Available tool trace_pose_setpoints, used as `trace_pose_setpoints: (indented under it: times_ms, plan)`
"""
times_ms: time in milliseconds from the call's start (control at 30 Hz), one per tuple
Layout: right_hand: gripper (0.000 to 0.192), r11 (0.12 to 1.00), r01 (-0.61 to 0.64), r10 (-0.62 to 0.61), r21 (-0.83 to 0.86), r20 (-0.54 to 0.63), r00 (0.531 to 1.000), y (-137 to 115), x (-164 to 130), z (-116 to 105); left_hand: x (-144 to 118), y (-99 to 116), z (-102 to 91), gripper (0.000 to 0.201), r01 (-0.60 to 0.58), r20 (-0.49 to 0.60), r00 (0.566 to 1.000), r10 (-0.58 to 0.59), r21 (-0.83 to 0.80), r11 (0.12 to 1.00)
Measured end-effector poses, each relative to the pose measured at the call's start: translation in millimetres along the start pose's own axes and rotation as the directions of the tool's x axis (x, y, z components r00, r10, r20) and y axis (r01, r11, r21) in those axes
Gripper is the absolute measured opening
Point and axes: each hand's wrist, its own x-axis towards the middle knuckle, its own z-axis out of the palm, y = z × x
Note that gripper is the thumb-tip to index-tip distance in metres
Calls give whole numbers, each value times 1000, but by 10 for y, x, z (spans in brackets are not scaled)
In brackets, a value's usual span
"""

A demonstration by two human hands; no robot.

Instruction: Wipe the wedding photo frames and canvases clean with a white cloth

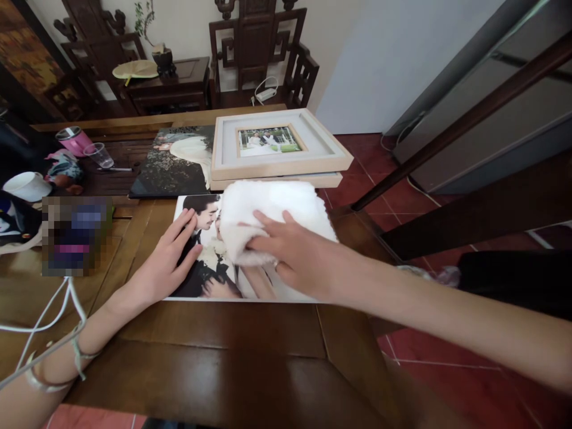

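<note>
The right hand's fingers [264,220] lie spread over a bunched white cloth [279,199], the lower ones curled at its folded edge; I cannot tell whether they grip it or only press. A ring shows on one of them. The right hand [301,253] reaches in from the right, with the cloth between it and a large photo panel [223,283]. The left hand [167,262] lies on the panel's left side, fingers extended, slightly parted and grasping nothing, their tips over the pictured head. A bangle [47,384] and a thin cord band [79,359] circle the left wrist.

The panel lies flat on the brown wooden counter [192,357], face up, its right part largely covered by the cloth and the right hand. Just beyond it is a dark photo panel [179,164], and to that one's right a light wood picture frame [279,164] rests on another frame [286,182].

To the left are a pixelated object [75,238] with white cables [67,304] near it, a white cup [27,186], a pink mug [75,142] and a clear plastic cup [100,156]. Farther back stand carved dark chairs [257,42] and a side table [179,89] bearing a potted plant [164,59]. Red floor tiles [451,381] show at the right.
</note>
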Motion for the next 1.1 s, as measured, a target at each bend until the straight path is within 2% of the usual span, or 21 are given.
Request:
trace_pose_setpoints:
  times_ms: [100, 167, 267, 333, 533, 667, 800, 867, 967, 1100]
  plan:
    - [66, 997, 73, -73, 1, 137, 988, -261, -201, 77, 10, 13, -4, 59, 4, 10, 1000, -5, 10, 1000]
    - [67, 987, 148, -157, 63, 190, 969, -407, -353, 132, 19, 27, -10, 60, 0, 17, 1000, -1, 13, 1000]
    - [58, 958, 224, -258, 178, 193, 947, -510, -509, 183, 26, 41, -18, 59, -9, 15, 1000, 9, 5, 1000]
    - [54, 949, 241, -278, 201, 179, 944, -503, -523, 183, 23, 39, -23, 59, -12, 13, 1000, 12, -6, 1000]
    - [63, 973, 214, -222, 85, 103, 970, -301, -235, 63, 1, 14, -39, 57, -14, 27, 1000, 15, -31, 999]
    - [60, 991, 124, -125, 47, 0, 992, -97, -8, -21, -18, 7, -41, 56, -21, 12, 1000, 21, -40, 999]
    - [56, 998, 53, -50, 29, -85, 995, 39, 130, -40, -37, 10, -48, 55, -18, 4, 1000, 18, -40, 999]
    - [57, 1000, 24, -23, 6, -85, 996, 2, 128, -23, -38, 10, -52, 55, -16, 8, 1000, 16, -39, 999]
    - [63, 999, 12, -12, -35, 5, 1000, -202, -3, 35, -28, 2, -52, 55, -20, 14, 1000, 20, -45, 999]
    - [65, 993, 105, -112, 53, 167, 979, -544, -346, 144, -16, -20, -34, 54, -30, 2, 1000, 31, -53, 998]
